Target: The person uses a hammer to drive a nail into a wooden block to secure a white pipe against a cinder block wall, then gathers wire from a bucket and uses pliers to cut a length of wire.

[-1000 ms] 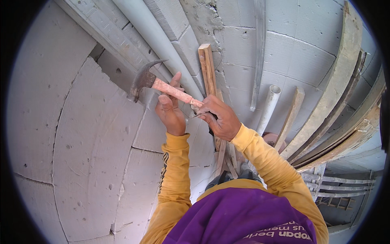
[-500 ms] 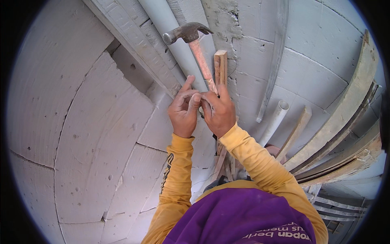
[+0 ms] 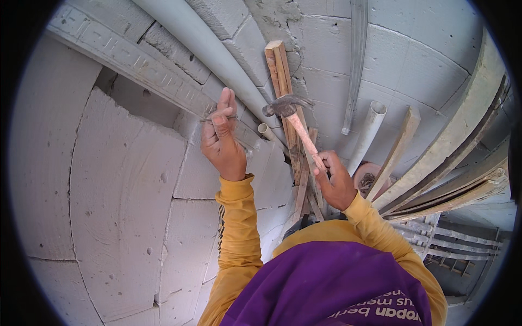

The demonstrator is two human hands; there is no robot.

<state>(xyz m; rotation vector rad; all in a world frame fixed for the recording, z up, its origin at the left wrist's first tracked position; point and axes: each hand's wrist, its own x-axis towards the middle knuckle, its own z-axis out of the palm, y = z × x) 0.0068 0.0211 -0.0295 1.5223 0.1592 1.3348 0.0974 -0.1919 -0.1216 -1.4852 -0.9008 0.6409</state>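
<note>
My left hand (image 3: 224,145) is raised in front of the block wall, its thumb and fingers closed on a nail (image 3: 206,119). The nail's thin dark shaft lies crosswise, beside a long pale strip (image 3: 130,51) that slants along the wall. My right hand (image 3: 336,182), lower and to the right, is wrapped round the end of a claw hammer's worn reddish handle (image 3: 304,136). The dark steel hammer head (image 3: 283,105) points up and leftward, apart from the left hand, in front of some upright timber.
A grey pipe (image 3: 201,46) runs diagonally behind the strip. Wooden posts (image 3: 280,70) lean at the centre. To the right stand a white pipe (image 3: 370,130), long curved-looking boards (image 3: 462,136) and a pinkish bucket (image 3: 361,173). The block wall (image 3: 119,206) has a rectangular recess (image 3: 144,103).
My hands have come apart. The right has swung down and rightward with the hammer, now gripping the handle's end; the left has shifted a little left with the nail now visible. The view has shifted.
</note>
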